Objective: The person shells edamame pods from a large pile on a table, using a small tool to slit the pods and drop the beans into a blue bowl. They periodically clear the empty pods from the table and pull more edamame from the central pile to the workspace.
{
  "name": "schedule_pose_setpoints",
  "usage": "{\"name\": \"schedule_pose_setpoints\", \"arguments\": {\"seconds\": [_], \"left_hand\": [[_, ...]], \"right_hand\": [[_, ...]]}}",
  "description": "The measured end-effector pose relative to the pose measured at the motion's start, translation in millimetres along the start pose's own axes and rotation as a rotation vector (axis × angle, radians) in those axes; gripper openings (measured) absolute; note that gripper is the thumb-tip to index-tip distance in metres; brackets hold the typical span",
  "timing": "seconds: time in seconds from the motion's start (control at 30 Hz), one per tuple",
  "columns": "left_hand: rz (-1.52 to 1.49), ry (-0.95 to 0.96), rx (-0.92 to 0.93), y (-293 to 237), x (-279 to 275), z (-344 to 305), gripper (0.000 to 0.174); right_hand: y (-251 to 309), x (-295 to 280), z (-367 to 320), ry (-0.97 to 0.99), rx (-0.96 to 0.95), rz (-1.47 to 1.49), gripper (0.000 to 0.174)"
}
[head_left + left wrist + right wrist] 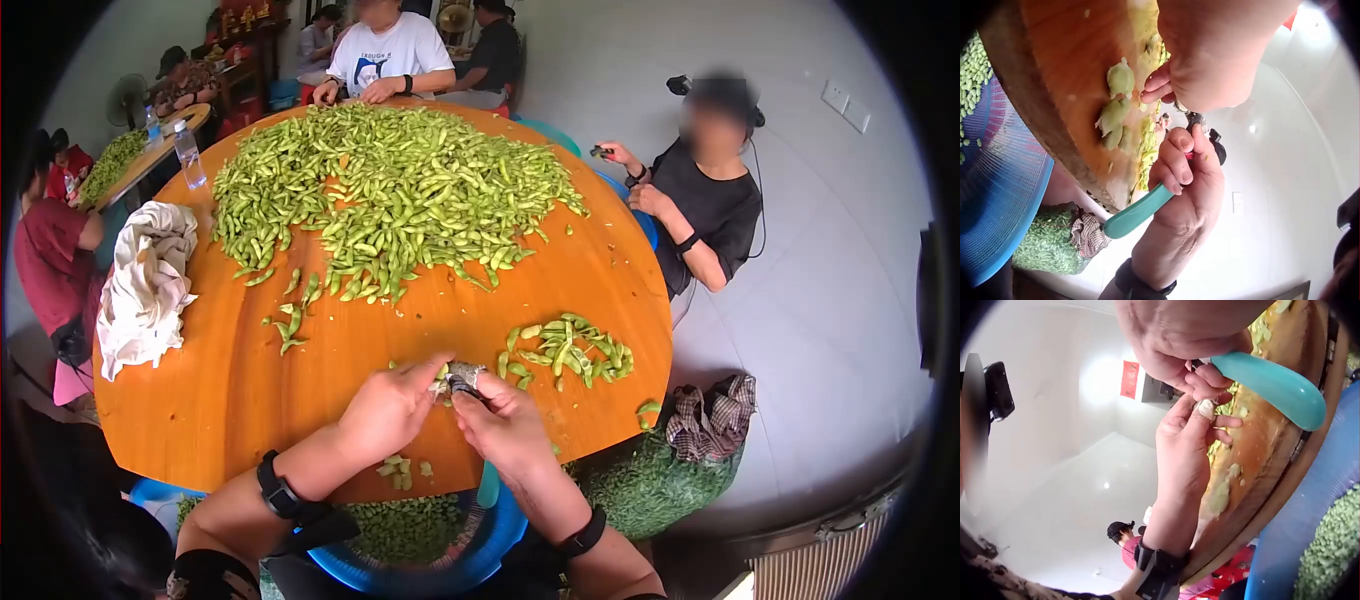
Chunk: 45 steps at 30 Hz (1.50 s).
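Note:
Over the table's near edge, my left hand [388,405] pinches a green bean pod [441,373] between thumb and fingers. Beside it, my right hand [508,428] grips a tool by its teal handle [1272,390]; curled fingers hide the working end. Grey and dark wrapping [463,378] covers some right fingertips, and a white covering [1206,409] shows at the left thumb tip. The two hands meet fingertip to fingertip. Pale green shelled beans [1120,80] lie on the wood below them. A blue basket [515,540] of shelled beans stands under the edge.
A big heap of pods [400,190] covers the far part of the round table [250,400]; a smaller pile [570,350] lies right. A white cloth [150,280] and a bottle [188,155] are left. A full sack [660,480] stands right. Several people sit around.

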<state>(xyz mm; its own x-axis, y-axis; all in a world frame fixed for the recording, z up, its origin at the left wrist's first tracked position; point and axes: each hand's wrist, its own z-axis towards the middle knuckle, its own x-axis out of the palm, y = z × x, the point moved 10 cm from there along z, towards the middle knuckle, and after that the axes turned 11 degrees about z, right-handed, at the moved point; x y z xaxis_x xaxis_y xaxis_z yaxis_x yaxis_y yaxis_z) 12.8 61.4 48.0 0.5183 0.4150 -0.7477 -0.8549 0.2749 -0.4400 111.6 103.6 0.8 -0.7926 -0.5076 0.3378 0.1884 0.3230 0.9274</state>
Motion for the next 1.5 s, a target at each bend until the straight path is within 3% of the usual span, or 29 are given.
{"name": "schedule_pose_setpoints", "arguments": {"seconds": [0.17,0.43,0.5,0.63,0.97,1.2,1.27,1.37,1.43,1.47,1.5], "left_hand": [[-0.281,0.072,-0.15,16,10,-2,0.043],[-0.409,0.141,-0.231,23,16,-1,0.041],[-0.796,0.19,-0.311,28,29,-3,0.041],[-0.952,0.22,-0.321,26,33,-1,0.036],[-0.732,0.147,-0.277,26,21,-1,0.027],[-0.629,0.204,-0.377,26,28,-1,0.028],[-0.672,0.203,-0.391,28,28,-2,0.026],[-0.507,0.215,-0.499,42,21,-8,0.021],[-0.173,0.251,-0.4,37,15,-8,0.018],[-0.062,0.151,-0.239,29,8,-6,0.015],[-0.053,0.145,-0.244,27,4,-9,0.015]], "right_hand": [[-2,2,2,-0.021,0.092,0.117,0.01],[-16,-2,11,0.093,0.245,0.331,0.01],[-16,1,10,0.15,0.329,0.386,0.012],[-12,-4,10,0.139,0.31,0.331,0.013],[13,6,-2,-0.016,0.023,0.056,0.016],[6,-9,-7,-0.064,0.042,0.037,0.017],[10,-22,-5,-0.126,-0.051,0.036,0.018],[12,-59,-1,-0.199,-0.041,0.144,0.021],[23,-92,3,-0.23,-0.068,0.174,0.02],[25,-113,5,-0.266,-0.062,0.204,0.015],[28,-132,7,-0.301,-0.055,0.233,0.011]]}}
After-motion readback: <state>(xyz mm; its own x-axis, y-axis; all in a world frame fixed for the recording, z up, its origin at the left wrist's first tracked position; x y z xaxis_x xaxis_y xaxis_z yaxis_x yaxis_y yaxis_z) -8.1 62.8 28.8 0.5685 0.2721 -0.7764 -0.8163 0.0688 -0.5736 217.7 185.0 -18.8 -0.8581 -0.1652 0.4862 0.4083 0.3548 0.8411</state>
